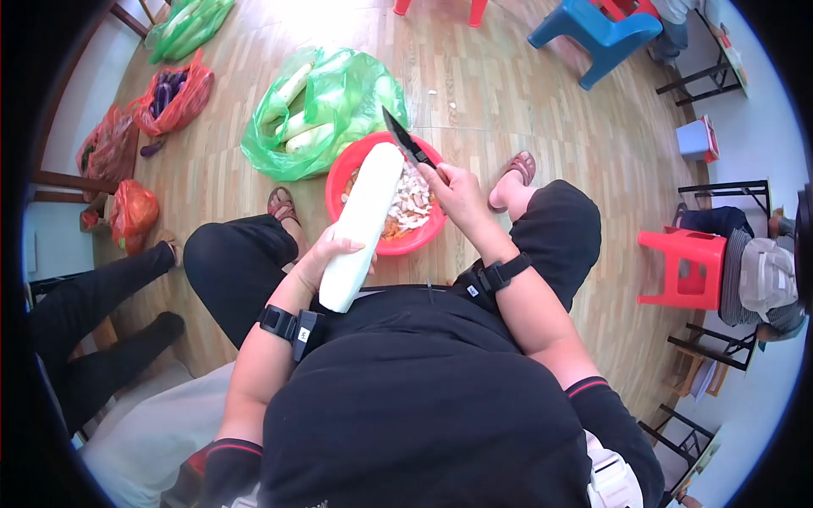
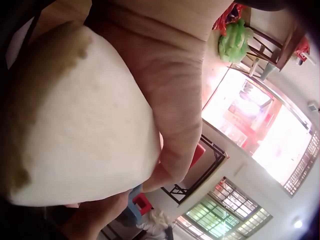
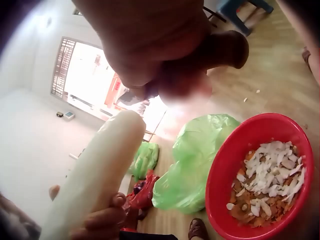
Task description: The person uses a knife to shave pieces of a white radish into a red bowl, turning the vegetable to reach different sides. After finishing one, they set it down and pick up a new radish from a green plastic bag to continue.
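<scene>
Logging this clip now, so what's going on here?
A seated person grips a peeled white radish in the left hand, angled over a red basin of cut pieces on the floor. The right hand holds a knife by the radish's far end. A green bag with more radishes lies behind the basin.

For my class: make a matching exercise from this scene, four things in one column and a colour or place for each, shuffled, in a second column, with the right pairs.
Things:
1. white radish
2. knife
3. basin
4. green bag

Descriptions:
A. red, holding chopped pieces
B. gripped in the right hand
C. lying on the floor behind the basin, holding more radishes
D. held by the left hand over the basin

Pairs: 1-D, 2-B, 3-A, 4-C
</scene>
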### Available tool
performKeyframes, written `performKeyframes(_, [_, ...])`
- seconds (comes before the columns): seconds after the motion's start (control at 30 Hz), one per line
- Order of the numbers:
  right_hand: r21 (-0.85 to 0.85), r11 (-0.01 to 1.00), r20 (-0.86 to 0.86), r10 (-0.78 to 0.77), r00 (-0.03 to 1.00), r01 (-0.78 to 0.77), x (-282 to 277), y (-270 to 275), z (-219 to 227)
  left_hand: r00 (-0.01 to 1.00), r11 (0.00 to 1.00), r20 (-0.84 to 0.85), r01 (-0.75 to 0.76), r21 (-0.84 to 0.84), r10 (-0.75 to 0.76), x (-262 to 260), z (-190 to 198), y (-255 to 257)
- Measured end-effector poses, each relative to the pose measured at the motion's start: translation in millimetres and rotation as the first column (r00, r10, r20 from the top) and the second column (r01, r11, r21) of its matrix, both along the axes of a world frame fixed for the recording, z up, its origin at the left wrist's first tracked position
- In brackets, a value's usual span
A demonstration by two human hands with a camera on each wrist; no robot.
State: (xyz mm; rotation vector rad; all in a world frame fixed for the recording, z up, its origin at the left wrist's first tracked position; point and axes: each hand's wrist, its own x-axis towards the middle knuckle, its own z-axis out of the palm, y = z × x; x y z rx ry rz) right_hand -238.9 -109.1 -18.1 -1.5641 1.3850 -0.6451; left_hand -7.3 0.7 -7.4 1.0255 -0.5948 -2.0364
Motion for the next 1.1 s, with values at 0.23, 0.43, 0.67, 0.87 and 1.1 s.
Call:
performKeyframes(0.23, [-0.117, 0.924, 0.027, 0.370, 0.928, -0.365, 19, 25, 11, 0.995, 0.988, 0.003, -0.099, 0.122, 0.100, 5, -9, 1])
performKeyframes(0.43, [-0.131, 0.883, -0.026, 0.451, 0.892, -0.450, 29, 37, 9, 0.987, 0.979, -0.030, -0.150, 0.141, 0.156, 8, -7, 3])
performKeyframes(0.67, [-0.182, 0.913, -0.123, 0.348, 0.930, -0.365, 23, 24, -1, 0.983, 0.985, -0.168, -0.049, 0.165, 0.077, 9, -10, 3])
performKeyframes(0.87, [-0.217, 0.900, -0.086, 0.368, 0.926, -0.378, 24, 30, 15, 0.987, 0.996, -0.157, -0.016, 0.092, 0.030, 8, -13, 3])
performKeyframes(1.1, [-0.193, 0.890, -0.088, 0.402, 0.911, -0.412, 28, 38, 13, 0.993, 0.993, -0.105, -0.049, 0.108, 0.060, 8, -9, 4])
